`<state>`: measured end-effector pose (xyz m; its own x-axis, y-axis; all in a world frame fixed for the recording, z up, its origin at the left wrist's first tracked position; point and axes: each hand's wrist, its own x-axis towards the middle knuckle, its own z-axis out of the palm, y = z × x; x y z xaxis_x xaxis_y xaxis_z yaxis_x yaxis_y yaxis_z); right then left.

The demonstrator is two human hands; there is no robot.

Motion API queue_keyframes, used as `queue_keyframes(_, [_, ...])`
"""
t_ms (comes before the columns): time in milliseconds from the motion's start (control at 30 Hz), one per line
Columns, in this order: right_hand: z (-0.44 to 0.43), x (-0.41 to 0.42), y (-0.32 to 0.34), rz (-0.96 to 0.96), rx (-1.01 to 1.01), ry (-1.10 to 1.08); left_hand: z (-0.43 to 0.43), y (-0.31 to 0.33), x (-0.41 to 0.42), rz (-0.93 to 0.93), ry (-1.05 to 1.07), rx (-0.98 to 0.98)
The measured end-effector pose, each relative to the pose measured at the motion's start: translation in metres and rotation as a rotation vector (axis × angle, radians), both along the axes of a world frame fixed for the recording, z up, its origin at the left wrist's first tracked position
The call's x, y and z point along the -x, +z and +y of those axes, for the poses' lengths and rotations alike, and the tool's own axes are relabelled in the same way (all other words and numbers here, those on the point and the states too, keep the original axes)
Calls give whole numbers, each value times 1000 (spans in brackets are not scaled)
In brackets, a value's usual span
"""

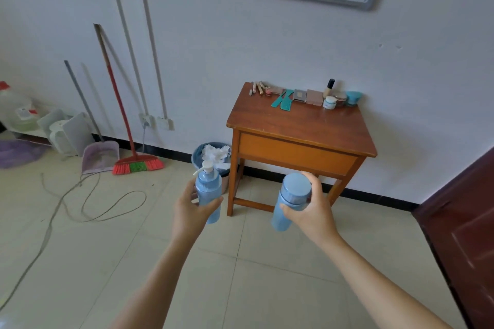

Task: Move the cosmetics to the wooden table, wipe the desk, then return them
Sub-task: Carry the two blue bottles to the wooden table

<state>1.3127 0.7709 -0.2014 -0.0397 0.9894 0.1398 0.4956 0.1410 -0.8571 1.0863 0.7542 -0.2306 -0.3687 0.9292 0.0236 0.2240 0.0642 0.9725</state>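
My left hand [191,209] grips a light blue pump bottle [209,189] with a white pump head, held upright. My right hand [310,205] grips a light blue capped bottle [290,200], tilted slightly left. Both bottles hang in the air in front of the wooden table [299,125], below its front edge. Along the table's back edge lie several cosmetics: lipsticks [256,87], teal combs [283,100], palettes [307,95], a foundation bottle [328,87], a white jar [329,103] and a teal dish [353,97].
A bin [211,153] with crumpled paper stands left of the table. A red broom [136,163] and a dustpan [100,156] lean on the wall at left. A cable [88,203] trails over the tiled floor. A dark door [465,224] is at right.
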Motion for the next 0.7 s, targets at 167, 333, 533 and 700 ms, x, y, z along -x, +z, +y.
queue_keyframes(167, [39, -15, -26, 18, 118, -127, 67, -16, -11, -39, -91, 44])
queue_keyframes(333, [84, -60, -39, 27, 200, -214, 122, -36, -45, -11, -208, 87])
queue_keyframes(533, [170, -124, -36, 56, 108, -321, 212, -29, -94, 42, -253, 75])
queue_keyframes(700, [244, -170, -19, 86, 51, -303, 287, -6, -141, 47, -213, 6])
